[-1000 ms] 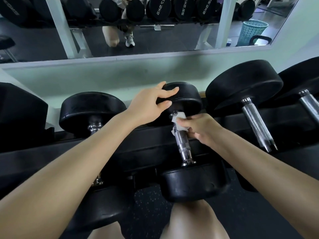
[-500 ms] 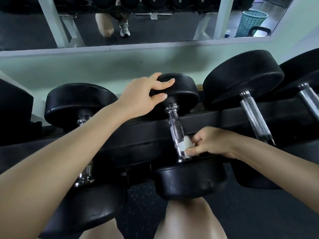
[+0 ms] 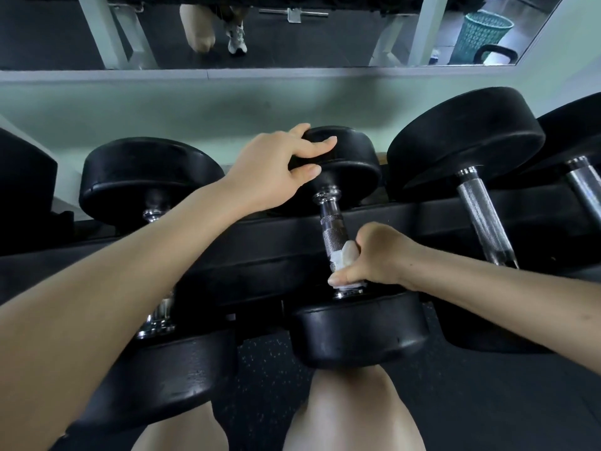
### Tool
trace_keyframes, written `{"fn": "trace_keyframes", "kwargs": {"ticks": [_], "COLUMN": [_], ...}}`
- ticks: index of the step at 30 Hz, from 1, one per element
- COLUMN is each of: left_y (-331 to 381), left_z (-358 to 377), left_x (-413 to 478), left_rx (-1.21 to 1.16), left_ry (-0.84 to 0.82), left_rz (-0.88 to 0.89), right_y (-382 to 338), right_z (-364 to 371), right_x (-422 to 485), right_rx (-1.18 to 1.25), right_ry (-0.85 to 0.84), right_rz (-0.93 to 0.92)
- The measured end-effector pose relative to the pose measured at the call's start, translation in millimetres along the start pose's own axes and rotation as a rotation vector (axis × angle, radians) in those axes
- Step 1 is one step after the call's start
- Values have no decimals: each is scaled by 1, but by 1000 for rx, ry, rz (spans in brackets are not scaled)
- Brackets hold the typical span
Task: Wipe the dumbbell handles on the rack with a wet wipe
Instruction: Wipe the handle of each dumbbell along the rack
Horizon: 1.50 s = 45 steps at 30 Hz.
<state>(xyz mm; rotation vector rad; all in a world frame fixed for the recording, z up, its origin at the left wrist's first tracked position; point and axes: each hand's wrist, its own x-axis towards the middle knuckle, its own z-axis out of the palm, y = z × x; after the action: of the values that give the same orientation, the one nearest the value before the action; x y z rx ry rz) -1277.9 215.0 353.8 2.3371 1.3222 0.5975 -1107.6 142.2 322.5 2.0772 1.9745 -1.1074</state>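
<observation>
The right hand [image 3: 377, 255] is curled round the near end of the chrome handle [image 3: 331, 227] of the middle dumbbell. It holds the white wet wipe [image 3: 345, 254] between its fingers and the metal, and the thumb lies across just above the near head [image 3: 357, 330]. The left hand [image 3: 271, 170] rests on the far head [image 3: 353, 164], fingers spread and nearly straight over the rim. This dumbbell lies across the black rack [image 3: 253, 255], between a left dumbbell [image 3: 149, 177] and a larger right dumbbell [image 3: 465, 141]. In the mirror [image 3: 48, 34] above, a teal mesh basket [image 3: 484, 34] stands on the floor; what is in it cannot be seen.
</observation>
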Motion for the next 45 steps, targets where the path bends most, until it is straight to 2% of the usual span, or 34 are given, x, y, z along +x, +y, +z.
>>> {"fn": "trace_keyframes", "kwargs": {"ticks": [2, 4, 6, 8, 11, 14, 17, 22, 27, 28, 30, 33, 36, 41, 45], "left_y": [0, -1, -1, -2, -2, -2, -2, -3, -4, -4, -5, -6, -7, -8, -9], "left_z": [-1, -2, -3, -3, -3, -2, -2, -2, -2, -2, -1, 1, 1, 5, 6], "left_x": [0, 0, 1, 2, 2, 2, 1, 1, 1, 2, 2, 2, 3, 0, -3], "left_rx": [-6, -1, 2, 2, -8, -14, -27, -41, -57, -64, -73, -79, -76, -61, -78], "left_ry": [-6, -10, -14, -16, -9, -7, -9, -16, -20, -22, -20, -17, -9, 11, 30], "left_rz": [3, 6, 9, 14, 16, 20, 21, 17, 18, 16, 16, 20, 25, 23, 10], "right_y": [11, 22, 31, 34, 30, 14, -4, -2, 9, 13, 15, 13, 12, 0, -7], "right_z": [-2, -5, -8, -7, 0, 6, 7, 3, -12, -13, -8, 5, 10, 10, 8], "right_x": [7, 14, 21, 25, 17, 7, 1, -7, -13, -12, -9, -5, -4, -4, 4], "right_rx": [188, 358, 440, 473, 472, 161, -7, 138, 682, 726, 627, 341, 329, 124, 201], "right_ry": [-80, -247, -362, -398, -288, -51, 0, -20, -238, -248, -208, 8, 111, 254, 293], "right_rz": [41, 80, 95, 67, 64, 108, 110, 82, 128, 123, 110, 89, 63, 9, 5]}}
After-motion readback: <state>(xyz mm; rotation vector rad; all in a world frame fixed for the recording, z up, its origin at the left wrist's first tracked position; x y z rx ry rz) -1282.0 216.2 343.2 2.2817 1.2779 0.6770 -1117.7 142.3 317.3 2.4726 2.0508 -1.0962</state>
